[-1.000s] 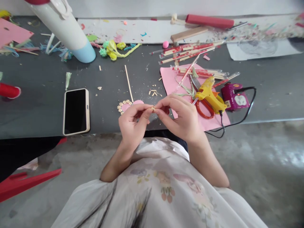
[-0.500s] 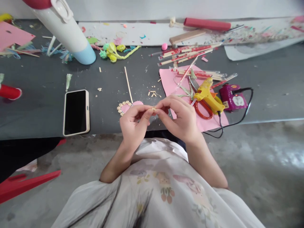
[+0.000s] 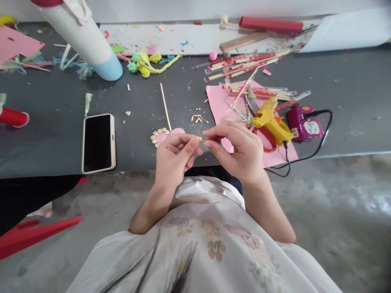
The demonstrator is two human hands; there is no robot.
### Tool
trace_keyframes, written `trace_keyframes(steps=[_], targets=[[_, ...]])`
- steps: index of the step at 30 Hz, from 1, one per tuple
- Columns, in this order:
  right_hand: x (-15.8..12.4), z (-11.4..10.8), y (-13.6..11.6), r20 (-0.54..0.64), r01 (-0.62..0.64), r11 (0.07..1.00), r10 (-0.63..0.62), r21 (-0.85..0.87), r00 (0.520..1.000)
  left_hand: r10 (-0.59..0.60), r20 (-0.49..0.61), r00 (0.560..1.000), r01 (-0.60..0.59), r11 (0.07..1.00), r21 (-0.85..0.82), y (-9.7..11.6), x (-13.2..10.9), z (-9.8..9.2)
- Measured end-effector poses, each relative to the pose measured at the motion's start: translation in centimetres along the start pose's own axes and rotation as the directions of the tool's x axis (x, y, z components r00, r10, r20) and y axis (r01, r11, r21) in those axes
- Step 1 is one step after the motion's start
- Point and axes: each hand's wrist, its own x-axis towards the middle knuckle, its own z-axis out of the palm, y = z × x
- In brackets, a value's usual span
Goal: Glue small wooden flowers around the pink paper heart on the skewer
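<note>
Between the thumb and forefinger of my left hand (image 3: 177,158) is a tiny pale wooden piece (image 3: 199,139), its exact shape too small to make out. My right hand (image 3: 236,150) is just to the right of it, thumb and forefinger slightly apart with nothing visible between them. Behind my left hand lies a pink shape edged with small wooden flowers (image 3: 159,137), partly hidden by the fingers. A thin stick (image 3: 165,106) runs up from it. Several short cut stick bits (image 3: 197,119) lie beyond my hands.
A yellow glue gun (image 3: 269,122) rests over orange-handled scissors on pink paper (image 3: 218,101), beside a purple box (image 3: 305,124) with a black cable. Wrapped sticks (image 3: 241,67) lie behind. To the left are a phone (image 3: 98,143), a bottle (image 3: 91,44) and red thread (image 3: 14,118).
My right hand has let go of the tiny piece and moved slightly right, its fingertips parting. The piece stays in my left fingertips. White paper at the back right has shifted upward.
</note>
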Motion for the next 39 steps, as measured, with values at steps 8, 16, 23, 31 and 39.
trace_keyframes(steps=[8, 16, 23, 31, 39], targets=[[-0.4, 0.2, 0.3, -0.017, 0.025, 1.0, -0.025, 0.006, 1.0, -0.133, 0.079, 0.988, 0.138, 0.988, -0.071, 0.8, -0.2, 0.3], [-0.5, 0.6, 0.2, -0.074, 0.03, 0.995, -0.023, 0.096, 0.997, -0.158, 0.1, 0.982, 0.168, 0.982, -0.092, 0.6, -0.2, 0.3], [-0.6, 0.5, 0.5, -0.062, 0.002, 0.995, 0.005, 0.102, 0.998, -0.136, 0.098, 0.986, 0.141, 0.989, -0.045, 0.5, -0.1, 0.2], [-0.5, 0.6, 1.0, -0.068, -0.01, 0.995, 0.017, 0.102, 0.998, -0.167, 0.133, 0.977, 0.18, 0.979, -0.095, 0.2, 0.5, 0.1], [-1.2, 1.5, 1.6, -0.068, -0.183, 0.962, 0.2, 0.203, 0.977, -0.153, 0.056, 0.987, 0.159, 0.98, -0.12, -0.8, 1.4, 0.1]])
